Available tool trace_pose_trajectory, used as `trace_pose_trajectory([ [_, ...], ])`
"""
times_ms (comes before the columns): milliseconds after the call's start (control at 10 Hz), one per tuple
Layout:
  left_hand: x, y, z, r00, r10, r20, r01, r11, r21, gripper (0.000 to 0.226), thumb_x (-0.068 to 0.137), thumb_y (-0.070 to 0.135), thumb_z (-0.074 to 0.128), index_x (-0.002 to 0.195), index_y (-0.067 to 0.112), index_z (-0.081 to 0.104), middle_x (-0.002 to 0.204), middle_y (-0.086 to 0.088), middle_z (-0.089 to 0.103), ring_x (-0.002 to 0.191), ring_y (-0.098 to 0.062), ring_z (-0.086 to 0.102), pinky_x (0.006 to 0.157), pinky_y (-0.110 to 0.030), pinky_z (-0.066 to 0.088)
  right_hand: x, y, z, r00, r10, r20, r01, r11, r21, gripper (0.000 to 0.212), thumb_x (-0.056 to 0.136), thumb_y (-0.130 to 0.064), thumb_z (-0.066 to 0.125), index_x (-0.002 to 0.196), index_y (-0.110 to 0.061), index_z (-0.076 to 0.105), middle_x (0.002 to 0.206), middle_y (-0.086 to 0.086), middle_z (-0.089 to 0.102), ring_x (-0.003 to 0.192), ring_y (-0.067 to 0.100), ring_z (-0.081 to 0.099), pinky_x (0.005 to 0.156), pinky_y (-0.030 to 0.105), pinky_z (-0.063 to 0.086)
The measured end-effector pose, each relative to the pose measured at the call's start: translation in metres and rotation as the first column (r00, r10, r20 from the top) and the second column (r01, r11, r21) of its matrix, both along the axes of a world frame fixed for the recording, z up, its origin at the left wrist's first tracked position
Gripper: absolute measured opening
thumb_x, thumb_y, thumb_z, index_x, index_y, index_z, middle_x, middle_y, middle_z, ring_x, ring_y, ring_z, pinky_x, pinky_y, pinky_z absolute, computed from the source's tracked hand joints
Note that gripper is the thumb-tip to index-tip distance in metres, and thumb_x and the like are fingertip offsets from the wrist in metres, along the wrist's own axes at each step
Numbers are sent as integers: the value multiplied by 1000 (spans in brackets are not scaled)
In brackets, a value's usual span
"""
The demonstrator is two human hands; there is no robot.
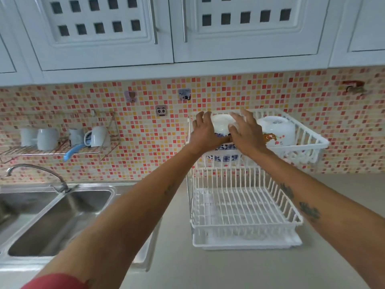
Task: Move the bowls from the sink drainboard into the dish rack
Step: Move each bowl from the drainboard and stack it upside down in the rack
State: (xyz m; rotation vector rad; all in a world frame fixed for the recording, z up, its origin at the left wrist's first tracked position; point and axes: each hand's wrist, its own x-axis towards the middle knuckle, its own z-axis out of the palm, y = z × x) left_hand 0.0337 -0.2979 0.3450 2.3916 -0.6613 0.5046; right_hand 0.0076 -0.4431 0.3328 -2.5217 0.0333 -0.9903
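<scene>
A white two-tier dish rack point(245, 222) stands on the counter right of the sink. In its upper tier point(312, 142), a white bowl with a blue pattern point(221, 124) sits upside down on another blue-patterned bowl point(225, 157). My left hand point(205, 133) grips the top bowl from the left, and my right hand point(245, 132) holds it from the right. A larger white bowl with an orange print point(277, 130) lies upside down beside them on the right.
The rack's lower tier holds nothing. A double steel sink point(56, 217) with a tap point(37, 174) lies at left. A wall shelf point(52, 150) carries white mugs. Wall cabinets point(104, 34) hang overhead.
</scene>
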Motion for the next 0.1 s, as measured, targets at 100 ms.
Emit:
trace_pose_trajectory([
  [100,-24,17,1,1000,-5,19,4,1000,10,93,80,46,72,147,2,24,148,-17,25,138,-35,26,112,-45,30,-25,9,-10,1000,4,-7,-3,1000,19,48,98,-28,43,144,-14,43,159,11,28,147,28,25,115,45,30],
])
